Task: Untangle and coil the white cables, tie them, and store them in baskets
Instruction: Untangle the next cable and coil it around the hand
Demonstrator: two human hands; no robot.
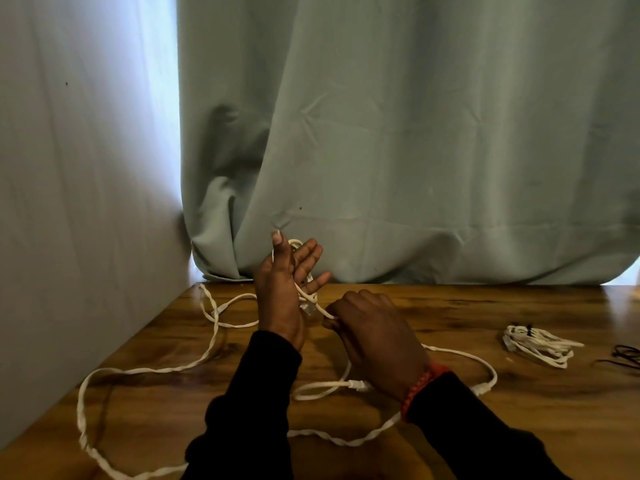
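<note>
Cable (145,370) sprawls in long twisted loops over the wooden table (485,306), and most of the loose run lies left of the left hand and nearer the viewer, with more curving round under and to the right of the right wrist.

Taking the left hand (280,292) as the landmark: it stands upright near the table's far edge, thumb up and fingers spread and fairly straight, with a few turns of white cable wound round them; a clear connector hangs just below its palm. So it is open in posture but serves as the former for the coil.

Just right of it and a little lower, the right hand (374,337) has its fingers curled round the strand, pinching it where it leaves the wound turns. That short taut span runs roughly left to right between the two hands.

The next wrap, as I judge it, depends on this: the right hand feeds, and the slack must be drawn toward the left hand from its left and from in front.

Well to the right of the left hand lies a finished coil (533,346), already tied, on the table. Beyond it, at the right edge, some dark ties (623,356) show. No basket is in view.
</note>
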